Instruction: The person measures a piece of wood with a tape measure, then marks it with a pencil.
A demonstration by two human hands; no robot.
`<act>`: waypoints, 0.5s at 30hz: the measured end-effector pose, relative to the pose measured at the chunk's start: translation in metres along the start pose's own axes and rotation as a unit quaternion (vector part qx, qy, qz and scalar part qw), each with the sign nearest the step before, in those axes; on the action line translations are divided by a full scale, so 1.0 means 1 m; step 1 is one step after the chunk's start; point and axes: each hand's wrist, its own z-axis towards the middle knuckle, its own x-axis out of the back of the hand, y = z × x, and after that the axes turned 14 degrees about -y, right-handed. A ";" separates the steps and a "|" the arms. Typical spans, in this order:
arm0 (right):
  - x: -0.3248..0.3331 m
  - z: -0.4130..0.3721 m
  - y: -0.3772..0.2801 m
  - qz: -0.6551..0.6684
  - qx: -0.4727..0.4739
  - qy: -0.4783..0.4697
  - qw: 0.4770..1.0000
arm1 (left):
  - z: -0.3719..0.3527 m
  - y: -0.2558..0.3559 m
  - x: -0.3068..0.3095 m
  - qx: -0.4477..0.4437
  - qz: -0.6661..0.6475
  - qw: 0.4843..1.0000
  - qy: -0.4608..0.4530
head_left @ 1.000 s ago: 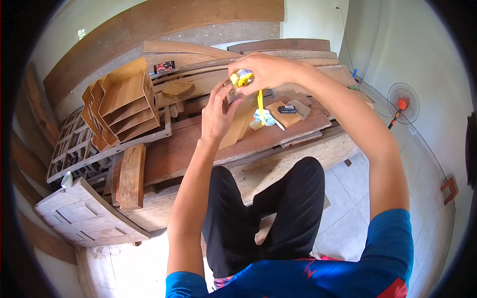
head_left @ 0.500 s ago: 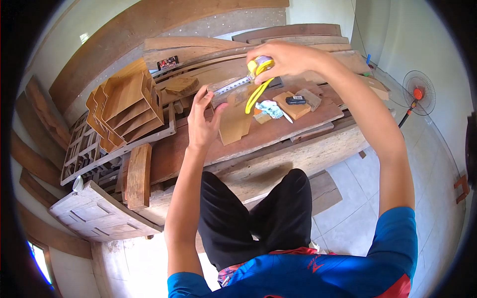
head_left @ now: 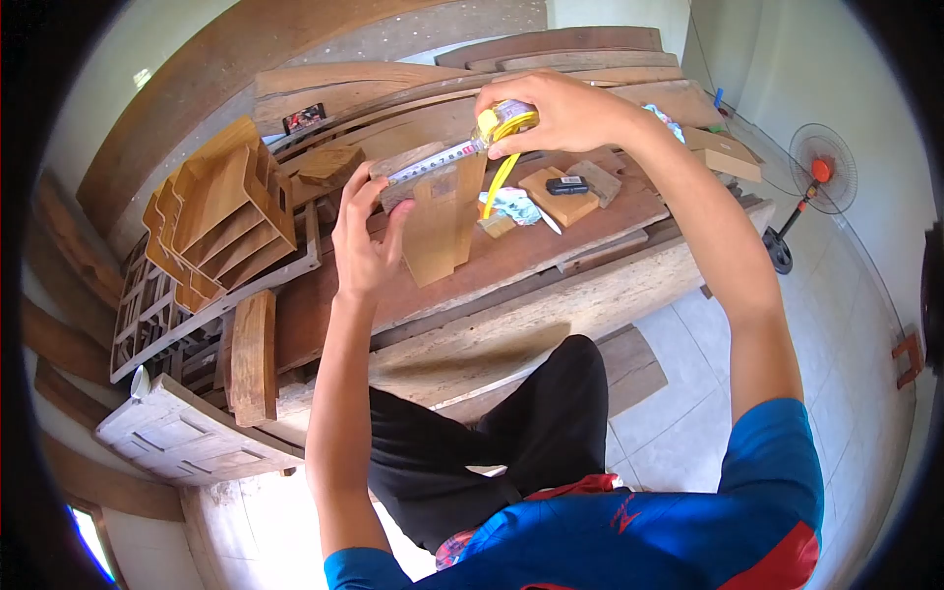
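My right hand (head_left: 536, 103) is wrapped round a yellow tape measure (head_left: 506, 120) with a yellow strap hanging below it. The white blade (head_left: 433, 164) is drawn out to the left, and its end is at the fingertips of my left hand (head_left: 364, 231). The left thumb and fingers are bent round that end. Both hands are raised over the wooden workbench. Beneath the blade, thin wooden pieces (head_left: 428, 231) lie on a reddish-brown board (head_left: 324, 305).
A tiered wooden organizer (head_left: 221, 211) stands at the left. A black object (head_left: 567, 185) rests on a wood block (head_left: 551, 204), beside a crumpled cloth (head_left: 513, 206). Long planks (head_left: 364, 79) lie behind. A fan (head_left: 821, 169) stands at the right.
More blade shows between my hands, as my left hand has moved left and the tape measure slightly left. The view has shifted, and my left knee has lowered.
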 end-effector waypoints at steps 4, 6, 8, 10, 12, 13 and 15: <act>0.001 -0.013 -0.007 0.023 -0.034 0.001 0.999 | -0.002 0.002 0.002 0.010 -0.025 0.999 -0.023; -0.005 -0.014 -0.014 0.015 -0.058 0.015 0.998 | -0.003 0.008 0.006 0.028 -0.038 0.998 -0.037; -0.014 -0.018 -0.018 0.021 -0.059 0.039 0.997 | -0.004 0.016 0.009 0.070 -0.058 0.995 -0.039; -0.019 -0.021 -0.011 0.014 -0.041 0.060 0.997 | -0.007 0.016 0.010 0.066 -0.068 0.995 -0.044; -0.021 -0.020 -0.008 0.008 -0.030 0.081 0.996 | -0.003 0.016 0.014 0.070 -0.074 0.993 -0.054; -0.024 -0.020 -0.008 0.008 -0.028 0.087 0.996 | -0.003 0.019 0.018 0.081 -0.077 0.992 -0.061; -0.027 -0.021 -0.012 0.021 -0.039 0.086 0.995 | -0.002 0.023 0.020 0.097 -0.086 0.990 -0.057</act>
